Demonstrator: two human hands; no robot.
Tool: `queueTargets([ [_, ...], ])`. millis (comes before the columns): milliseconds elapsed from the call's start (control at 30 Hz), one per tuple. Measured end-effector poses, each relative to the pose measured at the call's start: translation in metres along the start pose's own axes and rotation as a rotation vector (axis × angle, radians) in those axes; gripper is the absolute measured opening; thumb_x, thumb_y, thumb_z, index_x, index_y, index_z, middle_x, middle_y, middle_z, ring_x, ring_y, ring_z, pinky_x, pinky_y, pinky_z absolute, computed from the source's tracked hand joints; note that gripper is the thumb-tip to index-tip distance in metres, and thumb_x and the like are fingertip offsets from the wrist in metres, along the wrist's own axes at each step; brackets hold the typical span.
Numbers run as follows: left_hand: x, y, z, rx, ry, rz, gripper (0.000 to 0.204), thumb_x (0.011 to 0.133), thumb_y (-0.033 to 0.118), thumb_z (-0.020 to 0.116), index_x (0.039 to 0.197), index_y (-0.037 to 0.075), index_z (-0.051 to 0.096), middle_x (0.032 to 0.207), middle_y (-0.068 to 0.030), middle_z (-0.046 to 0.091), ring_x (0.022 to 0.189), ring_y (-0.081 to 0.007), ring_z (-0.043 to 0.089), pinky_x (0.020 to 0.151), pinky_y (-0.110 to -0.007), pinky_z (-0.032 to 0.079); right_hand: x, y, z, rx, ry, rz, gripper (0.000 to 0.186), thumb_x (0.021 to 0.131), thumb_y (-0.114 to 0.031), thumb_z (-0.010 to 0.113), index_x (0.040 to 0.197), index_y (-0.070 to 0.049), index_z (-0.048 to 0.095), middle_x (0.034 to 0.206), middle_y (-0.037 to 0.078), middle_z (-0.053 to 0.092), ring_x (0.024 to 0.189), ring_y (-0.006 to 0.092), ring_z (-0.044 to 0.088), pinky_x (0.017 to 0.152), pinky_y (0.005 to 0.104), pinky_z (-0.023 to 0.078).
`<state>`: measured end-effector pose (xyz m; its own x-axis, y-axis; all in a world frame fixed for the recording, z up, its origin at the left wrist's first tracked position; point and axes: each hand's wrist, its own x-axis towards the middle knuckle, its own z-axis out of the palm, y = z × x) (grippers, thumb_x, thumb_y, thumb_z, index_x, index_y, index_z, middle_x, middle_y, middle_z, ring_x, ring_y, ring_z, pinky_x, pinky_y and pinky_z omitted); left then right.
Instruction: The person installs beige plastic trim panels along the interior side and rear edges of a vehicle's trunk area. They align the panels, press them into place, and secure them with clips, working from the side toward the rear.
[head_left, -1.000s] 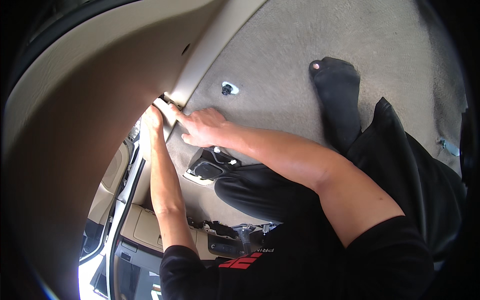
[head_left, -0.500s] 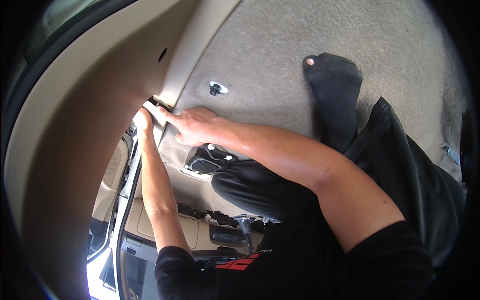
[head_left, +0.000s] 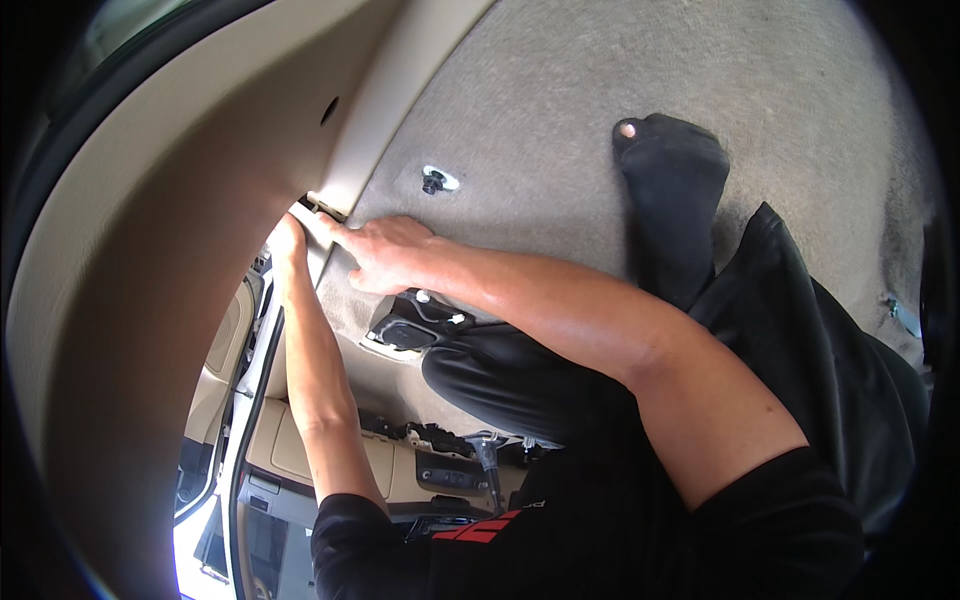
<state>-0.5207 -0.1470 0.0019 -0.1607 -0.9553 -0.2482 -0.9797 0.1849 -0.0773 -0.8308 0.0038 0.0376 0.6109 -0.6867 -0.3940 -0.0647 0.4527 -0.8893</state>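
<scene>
The right hand (head_left: 385, 250), thumb and forefinger spread, rests a fingertip on the pale trim (head_left: 315, 241) to its left; the left hand (head_left: 287, 238) is just beyond, its grip impossible to tell. Uneven force could crack the trim; a slip could pinch a finger in the dark gap (head_left: 313, 204) alongside.

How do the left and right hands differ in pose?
The left hand is partly hidden at the large beige panel; the right hand shows almost whole. The right hand's index finger is extended, while the left hand's fingers cannot be made out. Both are bare, near the narrow trim.
</scene>
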Motion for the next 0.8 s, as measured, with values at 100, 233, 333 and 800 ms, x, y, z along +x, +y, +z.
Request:
queueTargets([
  [100,0.005,0.0,-0.001,-0.074,-0.037,0.023,0.041,0.106,0.019,0.036,0.113,-0.005,0.068,0.113,-0.0254,0.072,0.106,-0.0416,0.065,0.097,-0.047,0.049,-0.006,-0.004,-0.005,0.034,-0.008,0.037,0.09,0.095,-0.03,0.061,0.169,-0.018,0.01,0.089,0.018,0.074,0.083,0.0341,0.073,0.081,0.0483,0.059],
  [233,0.006,0.032,-0.005,-0.074,-0.003,-0.032,0.044,0.108,0.022,0.035,0.114,-0.006,0.068,0.115,-0.0245,0.072,0.106,-0.0381,0.066,0.094,-0.047,0.05,-0.005,0.003,0.006,0.142,0.07,0.077,0.083,0.096,-0.03,0.062,0.166,-0.013,0.021,0.102,0.021,0.074,0.094,0.0362,0.073,0.087,0.0495,0.059],
  [333,0.005,0.034,-0.007,-0.057,0.014,-0.083,0.047,0.11,0.028,0.036,0.116,-0.006,0.068,0.115,-0.0242,0.072,0.107,-0.0374,0.066,0.095,-0.047,0.05,0.0,0.002,0.014,0.231,0.13,0.103,0.076,0.096,-0.029,0.064,0.161,-0.009,0.031,0.11,0.021,0.074,0.102,0.0363,0.073,0.091,0.0492,0.058],
  [800,0.001,0.099,-0.02,-0.012,-0.146,-0.516,0.068,0.106,0.055,0.042,0.136,-0.003,0.062,0.132,-0.0255,0.067,0.119,-0.0377,0.065,0.098,-0.048,0.052,0.009,0.0,0.018,0.532,0.333,0.087,0.045,0.094,-0.016,0.06,0.134,0.004,0.056,0.109,0.024,0.074,0.102,0.0389,0.073,0.093,0.0486,0.057],
])
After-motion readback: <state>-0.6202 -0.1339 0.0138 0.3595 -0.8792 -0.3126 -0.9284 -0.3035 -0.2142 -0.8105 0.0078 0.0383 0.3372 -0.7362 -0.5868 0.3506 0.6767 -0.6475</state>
